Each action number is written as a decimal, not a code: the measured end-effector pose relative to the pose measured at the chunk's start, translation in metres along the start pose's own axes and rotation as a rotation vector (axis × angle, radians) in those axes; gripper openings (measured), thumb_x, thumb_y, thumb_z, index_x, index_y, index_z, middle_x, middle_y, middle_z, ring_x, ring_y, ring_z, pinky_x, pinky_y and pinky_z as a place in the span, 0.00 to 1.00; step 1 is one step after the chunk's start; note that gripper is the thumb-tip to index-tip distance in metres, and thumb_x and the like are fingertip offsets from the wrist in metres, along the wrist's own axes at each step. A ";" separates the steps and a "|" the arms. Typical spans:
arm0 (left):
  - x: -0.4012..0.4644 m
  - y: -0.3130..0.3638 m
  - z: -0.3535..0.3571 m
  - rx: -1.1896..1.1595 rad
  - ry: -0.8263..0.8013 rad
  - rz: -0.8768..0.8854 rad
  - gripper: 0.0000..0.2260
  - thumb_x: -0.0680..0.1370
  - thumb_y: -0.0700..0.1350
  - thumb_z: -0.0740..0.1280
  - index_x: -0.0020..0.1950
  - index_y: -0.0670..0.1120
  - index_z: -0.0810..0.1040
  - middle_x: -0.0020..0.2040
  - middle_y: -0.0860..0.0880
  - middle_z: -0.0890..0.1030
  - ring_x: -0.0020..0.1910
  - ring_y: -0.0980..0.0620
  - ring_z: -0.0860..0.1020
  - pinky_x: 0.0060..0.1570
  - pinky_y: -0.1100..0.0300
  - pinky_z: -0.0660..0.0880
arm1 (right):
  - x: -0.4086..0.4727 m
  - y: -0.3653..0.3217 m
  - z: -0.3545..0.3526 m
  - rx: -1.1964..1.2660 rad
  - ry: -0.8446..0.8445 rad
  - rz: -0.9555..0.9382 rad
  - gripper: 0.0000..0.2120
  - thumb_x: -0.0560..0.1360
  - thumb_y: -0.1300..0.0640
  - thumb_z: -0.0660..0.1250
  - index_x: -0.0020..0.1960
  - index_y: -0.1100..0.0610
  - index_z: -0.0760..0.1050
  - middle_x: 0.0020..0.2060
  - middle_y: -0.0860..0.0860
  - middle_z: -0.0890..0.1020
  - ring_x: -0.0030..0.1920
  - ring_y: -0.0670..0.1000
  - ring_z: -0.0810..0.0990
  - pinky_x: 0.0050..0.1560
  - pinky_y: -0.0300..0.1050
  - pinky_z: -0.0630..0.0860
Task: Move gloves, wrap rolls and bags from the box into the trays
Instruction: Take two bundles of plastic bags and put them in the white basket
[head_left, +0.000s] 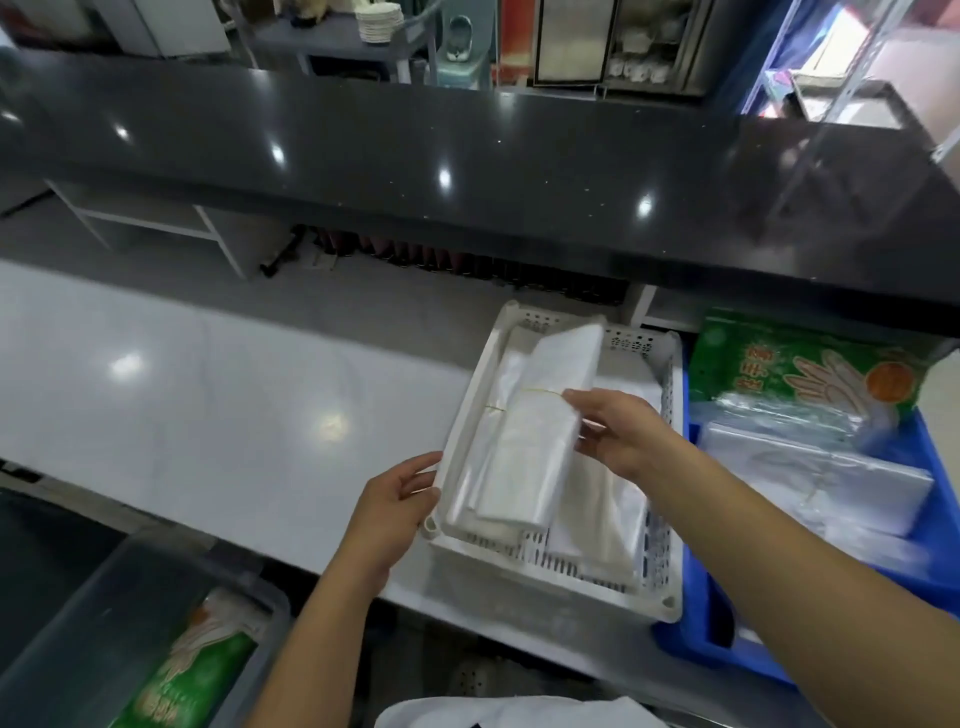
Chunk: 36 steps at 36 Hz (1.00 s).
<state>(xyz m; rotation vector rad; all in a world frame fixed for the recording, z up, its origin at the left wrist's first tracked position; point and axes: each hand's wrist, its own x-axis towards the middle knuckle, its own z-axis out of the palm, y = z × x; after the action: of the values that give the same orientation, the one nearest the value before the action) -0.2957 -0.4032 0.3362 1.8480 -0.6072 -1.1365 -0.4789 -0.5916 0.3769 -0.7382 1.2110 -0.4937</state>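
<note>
The task looks well under way but not finished. The blue tray (930, 519), at the right edge of the frame, already holds a green pack of disposable gloves (810, 364) leaning at its far end and flat stacks of clear plastic bags (810, 478) below it. The white perforated tray (670, 519), just left of the blue one and touching it, holds several flat bundles of clear bags, and the topmost bundle of bags (530, 431), bound by a thin yellow rubber band, lies slanted across the others, its far end propped on the tray's far wall.

The grey box (67, 623), in the lower left corner, sits lower than the table and still contains at least one green glove pack (192, 680); the rest of its inside is out of view, so how much is left cannot be told. No wrap roll shows anywhere.

The right hand (623, 436), in the middle of the frame, has its grip closed on the right edge of the slanted bundle, thumb under and fingers over, apparently settling it. The left hand (395, 499), lower centre, rests its curled fingers on the white tray's left rim, a loose steadying grip that holds nothing else.

The table (208, 389) is pale grey and glossy, bare across the left half of the frame. A raised black speckled counter (467, 145) runs across the upper frame; under it stands a row of dark bottles, blurred. Beyond, at the top, are shelves and a stack of white dishes (379, 21).
</note>
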 end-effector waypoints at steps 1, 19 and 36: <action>0.001 -0.002 0.000 0.003 0.003 -0.003 0.19 0.79 0.38 0.65 0.65 0.57 0.78 0.59 0.51 0.81 0.58 0.55 0.79 0.48 0.61 0.76 | 0.004 0.000 0.006 -0.016 -0.019 -0.010 0.12 0.73 0.64 0.70 0.56 0.62 0.76 0.44 0.56 0.82 0.38 0.53 0.81 0.36 0.46 0.79; 0.009 -0.008 -0.003 0.001 -0.026 0.006 0.20 0.78 0.37 0.64 0.64 0.56 0.78 0.56 0.51 0.84 0.52 0.52 0.83 0.44 0.58 0.79 | 0.020 0.044 0.036 -0.397 0.107 -0.126 0.26 0.70 0.68 0.72 0.65 0.58 0.71 0.51 0.60 0.79 0.36 0.56 0.79 0.36 0.50 0.82; 0.008 -0.001 -0.012 0.012 -0.089 0.012 0.18 0.77 0.38 0.65 0.61 0.58 0.78 0.53 0.52 0.84 0.51 0.52 0.83 0.51 0.55 0.79 | 0.011 0.049 0.045 -0.805 0.225 -0.228 0.19 0.71 0.57 0.70 0.60 0.58 0.73 0.48 0.53 0.80 0.45 0.56 0.81 0.44 0.48 0.77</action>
<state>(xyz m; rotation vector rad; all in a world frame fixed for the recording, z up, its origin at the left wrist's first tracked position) -0.2816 -0.4036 0.3338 1.8090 -0.6765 -1.2146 -0.4350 -0.5549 0.3413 -1.5491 1.5575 -0.2634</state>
